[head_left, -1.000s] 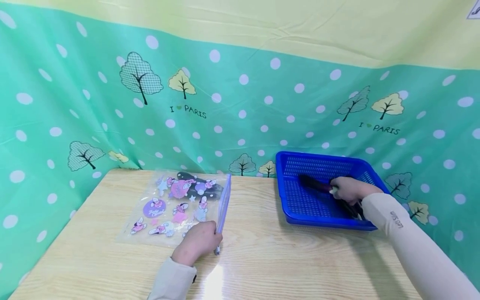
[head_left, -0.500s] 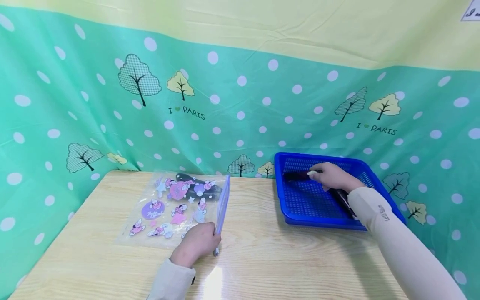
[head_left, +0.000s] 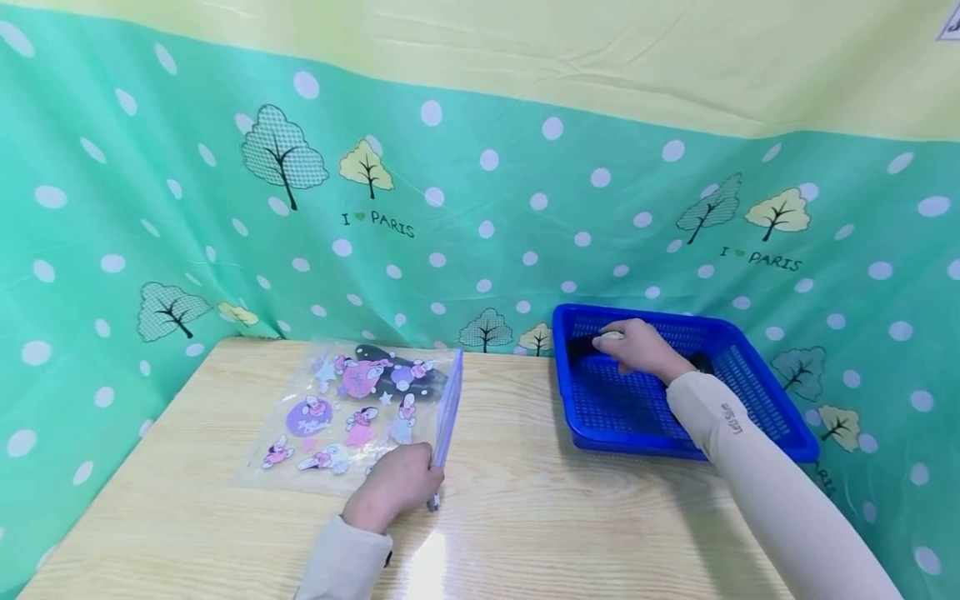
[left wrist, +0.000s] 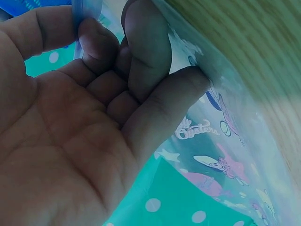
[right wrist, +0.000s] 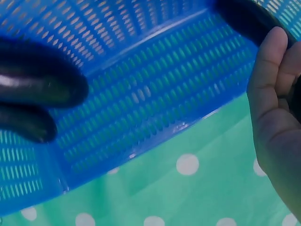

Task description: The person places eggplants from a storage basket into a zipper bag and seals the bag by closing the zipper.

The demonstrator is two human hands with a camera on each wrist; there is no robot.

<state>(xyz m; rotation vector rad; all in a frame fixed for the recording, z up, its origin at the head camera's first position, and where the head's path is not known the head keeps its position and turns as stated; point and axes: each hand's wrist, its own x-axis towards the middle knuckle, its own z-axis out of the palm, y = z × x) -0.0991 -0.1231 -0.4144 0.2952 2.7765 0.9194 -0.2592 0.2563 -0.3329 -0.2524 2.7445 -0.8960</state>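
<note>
Plastic bag [head_left: 352, 421], thin, clear and printed with cartoons, lies left of centre in the head view on a wood-grain table [head_left: 510, 517], a long dark item [head_left: 420, 386] inside it near the bag's upper edge. The left hand [head_left: 399, 483] pinches its purple zip strip; film this slack could crease or slide on the smooth wood, I'd judge, if that pinch pulled sideways. At right, the right hand [head_left: 636, 346] reaches into a blue basket [head_left: 637, 443] of perforated plastic, gripping a pale-ended dark eggplant [head_left: 579, 347] by the basket's upper left corner. Such slick, rounded skin might slip from the fingers, since the hold seems to be near one end only

In the left wrist view, fingers curl at top centre, and soft, wrinkled film spreads to the right of them; how firm the pinch is, I cannot tell

In the right wrist view, the thumb lies against the held eggplant at upper right. Two smooth, blunt eggplants [right wrist: 42, 77] jut from the left edge, one below the other; being rounded, they could roll if the basket were knocked
</note>
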